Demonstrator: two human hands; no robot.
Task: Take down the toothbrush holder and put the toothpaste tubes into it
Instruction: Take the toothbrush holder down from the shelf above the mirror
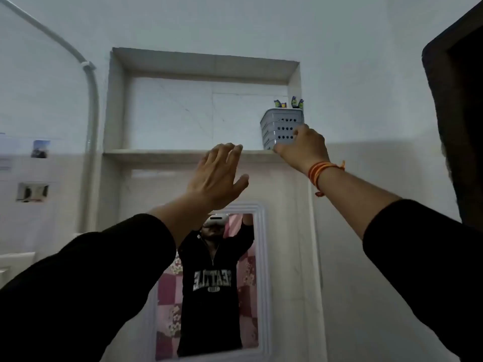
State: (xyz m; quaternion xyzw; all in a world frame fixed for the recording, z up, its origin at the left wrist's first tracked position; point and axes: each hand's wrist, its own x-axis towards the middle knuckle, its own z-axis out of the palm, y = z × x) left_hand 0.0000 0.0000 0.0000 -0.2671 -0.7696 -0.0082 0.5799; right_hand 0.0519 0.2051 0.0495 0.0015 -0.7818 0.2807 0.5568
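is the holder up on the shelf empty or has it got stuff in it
Not empty: coloured tips poke above the rim of the toothbrush holder that the right hand grips. What they are is too small to tell.

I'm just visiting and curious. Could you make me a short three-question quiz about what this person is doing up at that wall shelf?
1. True or false: the toothbrush holder already hangs clear of the wall shelf.
2. Which hand touches the holder? A) left hand B) right hand C) both
3. Fill in: the right wrist wears an orange ____.

Key:
1. False: its base is still at the shelf's right end.
2. B; the left is open, fingers spread, below the ledge, touching nothing.
3. Thread band.
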